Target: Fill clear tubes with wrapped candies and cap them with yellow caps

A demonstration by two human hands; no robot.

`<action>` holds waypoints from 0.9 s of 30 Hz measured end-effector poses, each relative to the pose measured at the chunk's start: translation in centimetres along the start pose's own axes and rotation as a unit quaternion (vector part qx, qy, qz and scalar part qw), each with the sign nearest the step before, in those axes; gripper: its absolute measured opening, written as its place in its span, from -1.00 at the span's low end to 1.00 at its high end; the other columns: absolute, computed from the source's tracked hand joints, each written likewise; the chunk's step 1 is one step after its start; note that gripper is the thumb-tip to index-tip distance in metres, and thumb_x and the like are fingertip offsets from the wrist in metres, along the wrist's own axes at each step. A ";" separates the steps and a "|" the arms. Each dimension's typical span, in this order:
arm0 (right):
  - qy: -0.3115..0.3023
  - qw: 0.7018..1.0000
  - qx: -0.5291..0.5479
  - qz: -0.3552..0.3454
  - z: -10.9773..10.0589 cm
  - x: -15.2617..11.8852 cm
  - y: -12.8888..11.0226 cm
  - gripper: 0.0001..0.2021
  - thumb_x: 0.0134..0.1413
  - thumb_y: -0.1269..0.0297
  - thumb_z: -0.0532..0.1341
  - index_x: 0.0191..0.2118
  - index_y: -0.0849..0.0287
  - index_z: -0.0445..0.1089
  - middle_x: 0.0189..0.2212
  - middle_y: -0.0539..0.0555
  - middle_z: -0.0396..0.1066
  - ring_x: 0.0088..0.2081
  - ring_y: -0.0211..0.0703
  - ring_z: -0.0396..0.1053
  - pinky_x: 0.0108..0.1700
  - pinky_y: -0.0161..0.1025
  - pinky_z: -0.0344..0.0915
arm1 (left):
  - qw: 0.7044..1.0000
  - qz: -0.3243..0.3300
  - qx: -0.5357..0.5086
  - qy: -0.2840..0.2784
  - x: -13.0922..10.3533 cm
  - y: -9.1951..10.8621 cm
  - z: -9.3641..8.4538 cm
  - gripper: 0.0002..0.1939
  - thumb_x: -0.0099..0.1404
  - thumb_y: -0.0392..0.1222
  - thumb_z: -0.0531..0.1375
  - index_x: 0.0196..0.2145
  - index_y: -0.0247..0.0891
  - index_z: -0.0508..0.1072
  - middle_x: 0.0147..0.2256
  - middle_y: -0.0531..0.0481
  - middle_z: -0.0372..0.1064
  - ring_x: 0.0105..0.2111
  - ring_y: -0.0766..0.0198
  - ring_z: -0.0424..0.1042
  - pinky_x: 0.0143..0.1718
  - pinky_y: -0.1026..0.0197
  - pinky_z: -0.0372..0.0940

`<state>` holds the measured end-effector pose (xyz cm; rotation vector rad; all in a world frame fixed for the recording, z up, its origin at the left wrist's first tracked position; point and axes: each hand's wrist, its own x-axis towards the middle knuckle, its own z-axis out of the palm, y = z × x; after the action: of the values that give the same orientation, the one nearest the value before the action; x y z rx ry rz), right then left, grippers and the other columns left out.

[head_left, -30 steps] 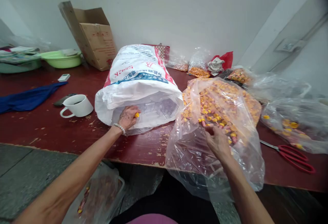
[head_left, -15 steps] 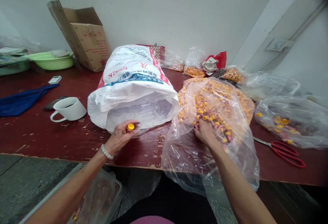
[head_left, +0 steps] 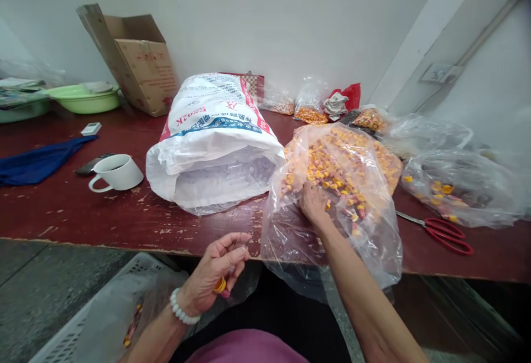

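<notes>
My left hand [head_left: 222,269] is closed in front of the table edge. A yellow-capped pink piece [head_left: 219,285] sits in its curled fingers, and a small clear plastic part [head_left: 241,239] is pinched at the fingertips. My right hand [head_left: 314,203] reaches into the mouth of a clear plastic bag [head_left: 290,241] full of yellow-capped pink pieces [head_left: 332,177]. Its fingers curl down among them, and what they grip is hidden. Left of that bag lies a white woven sack [head_left: 215,155], its mouth facing me, with clear plastic parts [head_left: 249,170] inside.
A white mug [head_left: 120,174] with dark liquid stands left of the sack. Red-handled scissors [head_left: 446,236] and another clear bag [head_left: 468,186] lie to the right. Behind are a cardboard box [head_left: 147,69] and a green basin [head_left: 85,100]. Below the table edge sits a white crate [head_left: 70,332].
My left hand has drawn back from the sack's mouth toward me, now showing a clear part at its fingertips. My right hand has shifted slightly left and stays in the bag.
</notes>
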<state>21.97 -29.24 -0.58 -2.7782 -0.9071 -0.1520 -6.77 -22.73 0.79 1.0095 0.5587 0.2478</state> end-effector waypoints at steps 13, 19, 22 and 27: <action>-0.008 0.943 0.333 -0.014 -4.9 -9.5 1.4 -0.69 0.14 0.35 0.01 0.02 0.15 0.12 -0.28 0.06 0.33 -0.29 -0.20 0.38 -0.22 -0.23 0.32 | 0.977 -0.147 -0.125 -0.085 -3.9 -7.3 1.6 -0.71 0.16 -0.21 0.23 -0.15 -0.32 0.37 -0.46 -0.04 0.39 -0.46 0.35 0.40 -0.55 0.42 0.11; -0.126 0.822 0.551 -0.075 -5.1 -20.8 -1.7 -0.82 0.10 0.28 0.19 -0.17 0.09 0.22 -0.35 -0.02 0.32 -0.32 -0.25 0.34 -0.21 -0.25 0.31 | 0.986 -0.094 0.014 -0.137 -4.1 -7.5 1.9 -0.65 0.15 -0.10 0.25 -0.16 -0.36 0.38 -0.62 0.14 0.23 -0.67 0.48 0.19 -0.59 0.37 0.01; -0.125 0.828 0.542 -0.073 -3.6 -22.8 -2.4 -0.83 0.12 0.29 0.18 -0.16 0.08 0.22 -0.34 -0.02 0.32 -0.31 -0.27 0.33 -0.20 -0.26 0.29 | 0.990 -0.076 -0.006 -0.122 -4.0 -7.4 2.0 -0.66 0.19 -0.05 0.22 -0.15 -0.31 0.33 -0.60 0.18 0.18 -0.70 0.51 0.16 -0.66 0.38 -0.08; -0.128 0.809 0.570 -0.065 -2.6 -22.6 -2.4 -0.84 0.16 0.26 0.16 -0.14 0.07 0.19 -0.33 -0.03 0.31 -0.31 -0.29 0.33 -0.23 -0.30 0.30 | 0.982 -0.099 -0.055 -0.154 -4.1 -6.9 1.9 -0.69 0.25 -0.02 0.16 -0.15 -0.28 0.28 -0.55 0.11 0.29 -0.74 0.51 0.17 -0.71 0.41 -0.09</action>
<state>2.32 -40.87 -1.32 -1.6093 -0.8273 0.5794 -9.49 -29.56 -3.00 0.8581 0.3564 -0.0549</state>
